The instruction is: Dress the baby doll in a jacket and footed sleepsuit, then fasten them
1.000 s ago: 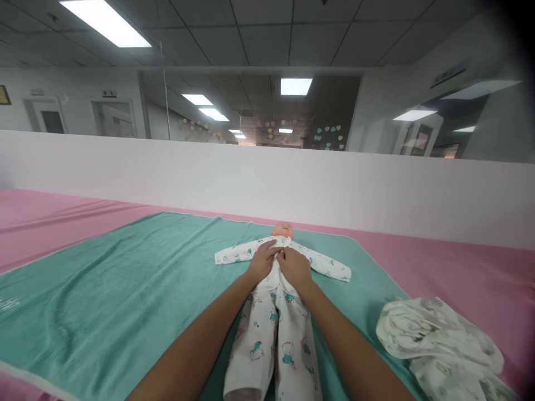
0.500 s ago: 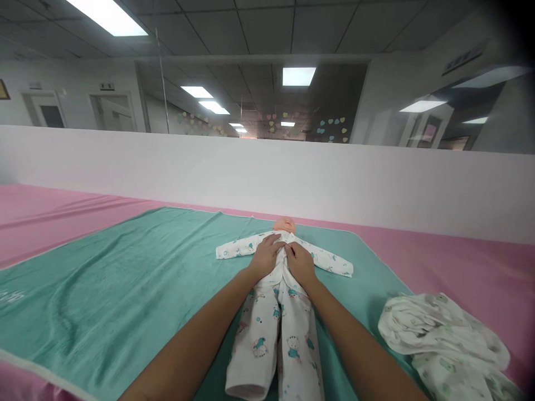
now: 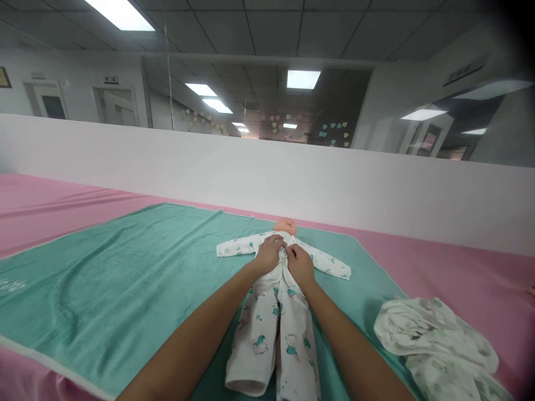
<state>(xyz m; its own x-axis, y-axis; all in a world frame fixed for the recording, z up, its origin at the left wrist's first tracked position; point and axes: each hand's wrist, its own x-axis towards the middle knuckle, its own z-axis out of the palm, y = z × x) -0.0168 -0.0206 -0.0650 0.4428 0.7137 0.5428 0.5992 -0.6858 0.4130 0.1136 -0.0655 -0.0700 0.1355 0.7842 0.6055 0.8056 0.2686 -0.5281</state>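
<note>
A baby doll point(image 3: 285, 225) lies on its back on a green towel point(image 3: 137, 284), its head at the far end. It wears a white printed baby outfit point(image 3: 257, 345) with sleeves spread out to both sides and the legs toward me. My left hand point(image 3: 270, 253) rests on the chest, fingers bent over the front of the cloth. Beside it my right hand point(image 3: 300, 263) pinches the front opening of the outfit. The fingertips of both hands nearly meet at the middle; whatever small fastening lies under them is hidden.
A crumpled white printed cloth point(image 3: 438, 340) lies to the right, partly on the towel. Pink sheeting point(image 3: 438, 267) covers the surface beneath. Behind the doll runs a low white wall point(image 3: 234, 172) with a mirror or glass above it. Something small shows at the far right edge.
The view has tilted slightly. Both hands stay on the chest of the outfit, with only small finger shifts. The doll has not visibly moved.
</note>
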